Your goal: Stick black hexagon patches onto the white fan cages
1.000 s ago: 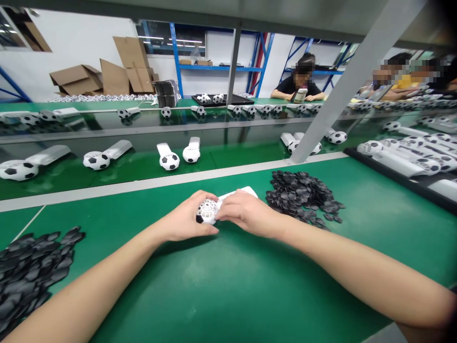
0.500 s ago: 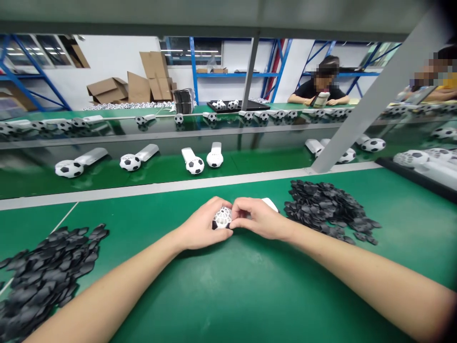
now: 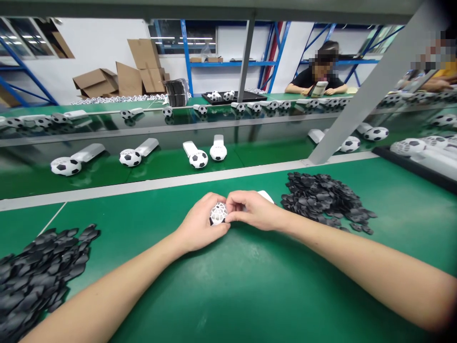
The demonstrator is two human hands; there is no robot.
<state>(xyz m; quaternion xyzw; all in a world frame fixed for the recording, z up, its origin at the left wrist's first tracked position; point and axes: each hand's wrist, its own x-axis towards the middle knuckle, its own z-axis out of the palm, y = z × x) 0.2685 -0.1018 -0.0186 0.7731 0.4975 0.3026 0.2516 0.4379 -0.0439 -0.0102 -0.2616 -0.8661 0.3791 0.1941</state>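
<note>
A small white football-shaped piece (image 3: 218, 212) with an open lattice top and black patches low on its side sits in the grip of my left hand (image 3: 200, 222), fingers behind it and thumb in front. My right hand (image 3: 253, 209) is closed in a pinch against the ball's right side; whatever its fingertips hold is too hidden to make out. Part of a white handle (image 3: 265, 196) shows behind my right hand. To the right lies a pile of small black pieces (image 3: 323, 197), and at the lower left is another pile of black pieces (image 3: 39, 276).
Beyond the bench rail (image 3: 150, 185), several white footballs with handles (image 3: 198, 159) lie on the green belt. A slanted grey post (image 3: 357, 100) rises at the right, beside a black tray (image 3: 421, 166) of balls. Across the line sits a person (image 3: 303, 78).
The view has shifted slightly, so the background sits higher. Both hands stay at the ball, with the right fingers still pressed to its side.
</note>
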